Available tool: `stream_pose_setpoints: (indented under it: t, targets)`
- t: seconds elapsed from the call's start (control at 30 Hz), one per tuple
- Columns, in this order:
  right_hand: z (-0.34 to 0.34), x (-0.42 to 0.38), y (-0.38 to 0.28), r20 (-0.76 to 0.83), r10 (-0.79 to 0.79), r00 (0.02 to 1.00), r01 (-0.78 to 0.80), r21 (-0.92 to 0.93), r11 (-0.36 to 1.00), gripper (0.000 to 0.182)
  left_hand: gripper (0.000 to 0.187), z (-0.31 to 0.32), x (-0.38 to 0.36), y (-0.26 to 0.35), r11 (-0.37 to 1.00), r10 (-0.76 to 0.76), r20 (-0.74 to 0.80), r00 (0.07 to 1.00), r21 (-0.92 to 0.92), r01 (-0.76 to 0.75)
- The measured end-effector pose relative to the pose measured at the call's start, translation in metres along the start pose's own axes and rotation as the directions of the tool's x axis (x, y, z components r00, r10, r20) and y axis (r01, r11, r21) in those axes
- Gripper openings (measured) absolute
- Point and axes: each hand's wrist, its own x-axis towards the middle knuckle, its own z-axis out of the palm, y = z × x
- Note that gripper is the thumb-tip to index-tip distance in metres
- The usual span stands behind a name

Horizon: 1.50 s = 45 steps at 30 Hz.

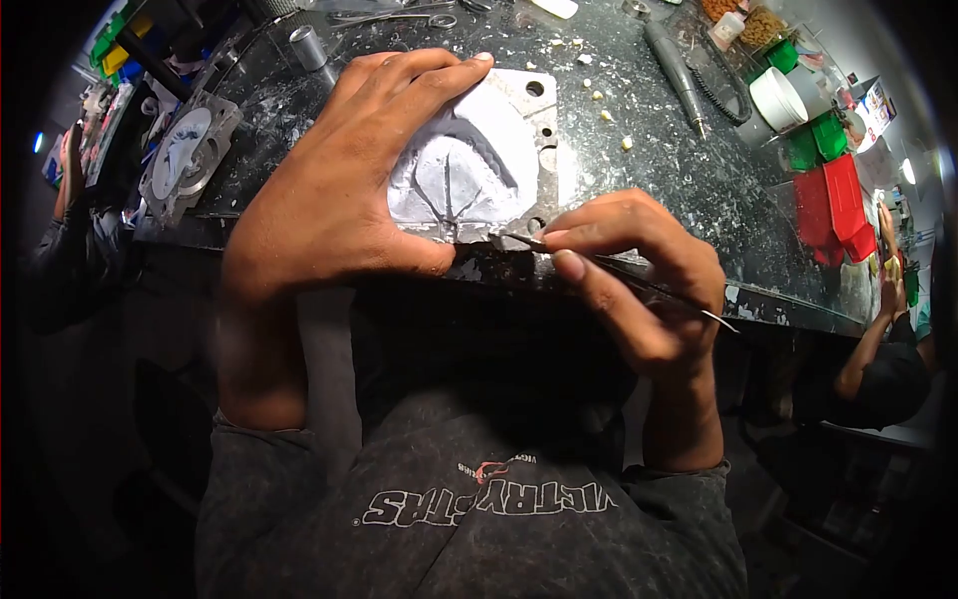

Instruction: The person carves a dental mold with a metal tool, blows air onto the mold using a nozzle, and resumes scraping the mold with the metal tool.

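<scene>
A metal dental flask half (547, 185) filled with white plaster lies at the front edge of the bench. Its plaster mould (439, 175) has an arched hollow and dark grooves that fan out from the near side. My left hand (334, 180) grips the flask from the left, thumb along the near edge and fingers reaching over to the far edge. In my right hand (649, 265), a thin metal carving tool (720, 320) is pinched between thumb and fingers. Its tip points left, right at the flask's near right corner.
Another plaster-filled flask half (185, 150) rests on the left of the speckled black bench (659, 165). Behind are a metal cylinder (307, 48) and a corded handpiece (674, 75). A white tub (778, 100) and red bins (848, 210) stand right. Other people (883, 374) sit at both sides.
</scene>
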Motion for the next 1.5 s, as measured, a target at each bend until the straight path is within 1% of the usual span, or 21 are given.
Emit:
stream_pose_setpoints:
  t: [0.07, 0.13, 0.23, 0.37, 0.43, 0.47, 0.57, 0.63, 0.67, 0.77, 0.8, 0.87, 0.9, 0.97, 1.0, 1.07, 1.13, 1.2, 1.37, 1.43, 1.5]
  targets:
    - [-0.005, 0.001, 0.002, 0.052, -0.065, 0.997, 0.067, -0.050, 0.996, 0.014, 0.110, 0.000, 0.001, 0.000, 1.000, 0.011, -0.006, 1.000, 0.013, -0.011]
    - [-0.004, 0.004, 0.003, 0.044, -0.059, 0.997, 0.061, -0.038, 0.997, 0.015, 0.110, 0.000, 0.001, 0.001, 1.000, 0.012, -0.007, 1.000, 0.017, -0.012]
    - [0.004, 0.009, 0.001, 0.080, -0.066, 0.995, 0.071, -0.066, 0.995, 0.015, 0.111, 0.000, 0.001, 0.001, 1.000, 0.002, 0.000, 1.000, 0.011, -0.002]
    - [-0.002, 0.010, 0.001, 0.114, -0.083, 0.990, 0.093, -0.083, 0.992, 0.014, 0.111, -0.001, 0.000, -0.001, 1.000, 0.003, -0.006, 1.000, -0.011, -0.003]
    - [-0.012, 0.005, 0.001, 0.095, -0.020, 0.995, 0.026, -0.063, 0.998, 0.015, 0.111, -0.001, 0.000, -0.002, 1.000, 0.015, -0.011, 1.000, 0.004, -0.015]
    - [-0.016, 0.003, 0.001, 0.064, -0.005, 0.998, 0.011, -0.096, 0.995, 0.014, 0.112, -0.001, -0.001, -0.002, 1.000, 0.025, -0.013, 1.000, 0.017, -0.024]
    - [-0.017, -0.001, 0.002, 0.032, -0.023, 0.999, 0.027, -0.122, 0.992, 0.014, 0.113, 0.001, 0.000, -0.002, 0.999, 0.029, -0.026, 0.999, 0.028, -0.028]
    - [-0.013, 0.000, -0.006, 0.046, -0.081, 0.996, 0.090, -0.253, 0.963, 0.013, 0.113, 0.001, 0.000, -0.001, 0.999, 0.019, -0.021, 1.000, 0.033, -0.019]
    - [-0.011, -0.001, -0.007, 0.042, -0.080, 0.996, 0.088, -0.255, 0.963, 0.013, 0.114, 0.001, 0.000, -0.001, 0.999, 0.002, -0.017, 1.000, 0.041, -0.001]
    - [-0.006, -0.005, -0.005, -0.030, -0.096, 0.995, 0.086, -0.232, 0.969, 0.012, 0.115, 0.000, -0.001, -0.001, 1.000, 0.009, -0.014, 1.000, 0.029, -0.008]
    - [-0.006, -0.007, -0.004, -0.032, -0.097, 0.995, 0.087, -0.233, 0.969, 0.012, 0.115, 0.000, 0.000, -0.001, 0.999, 0.011, -0.014, 1.000, 0.030, -0.010]
    - [-0.007, -0.009, -0.002, -0.107, -0.054, 0.993, 0.028, -0.228, 0.973, 0.013, 0.115, -0.001, 0.000, -0.001, 1.000, 0.012, -0.012, 1.000, 0.026, -0.012]
    - [-0.007, -0.008, -0.002, -0.105, -0.054, 0.993, 0.029, -0.229, 0.973, 0.013, 0.115, 0.000, 0.000, -0.001, 1.000, 0.011, -0.014, 1.000, 0.026, -0.011]
    - [-0.006, -0.006, 0.000, -0.121, -0.131, 0.984, 0.087, -0.313, 0.946, 0.014, 0.115, 0.001, 0.000, -0.001, 0.999, 0.007, -0.018, 1.000, 0.045, -0.007]
    - [-0.005, -0.006, -0.001, -0.123, -0.128, 0.984, 0.084, -0.312, 0.946, 0.014, 0.115, 0.001, 0.000, 0.000, 0.999, 0.008, -0.015, 1.000, 0.044, -0.007]
    - [-0.002, -0.006, -0.007, -0.061, -0.203, 0.977, 0.155, -0.445, 0.882, 0.015, 0.114, -0.001, 0.001, 0.001, 1.000, 0.008, -0.015, 1.000, 0.020, -0.008]
    - [0.002, -0.004, -0.006, -0.069, -0.206, 0.976, 0.154, -0.454, 0.878, 0.016, 0.113, -0.001, 0.002, 0.001, 1.000, 0.007, -0.016, 1.000, 0.028, -0.007]
    - [0.006, 0.000, 0.003, -0.086, -0.324, 0.942, 0.230, -0.538, 0.811, 0.018, 0.113, 0.000, 0.001, 0.003, 0.999, 0.008, -0.015, 1.000, 0.033, -0.007]
    - [0.009, 0.001, 0.007, -0.088, -0.369, 0.925, 0.252, -0.583, 0.772, 0.019, 0.111, 0.002, -0.001, 0.004, 0.999, -0.027, -0.036, 0.999, 0.030, 0.028]
    - [0.008, -0.003, 0.009, -0.103, -0.354, 0.930, 0.248, -0.534, 0.808, 0.019, 0.111, 0.002, 0.000, 0.001, 1.000, -0.010, -0.037, 0.999, 0.026, 0.011]
    - [0.008, -0.009, 0.003, -0.090, -0.334, 0.938, 0.238, -0.534, 0.811, 0.018, 0.110, 0.000, -0.001, 0.000, 1.000, 0.005, -0.034, 0.999, 0.025, -0.005]
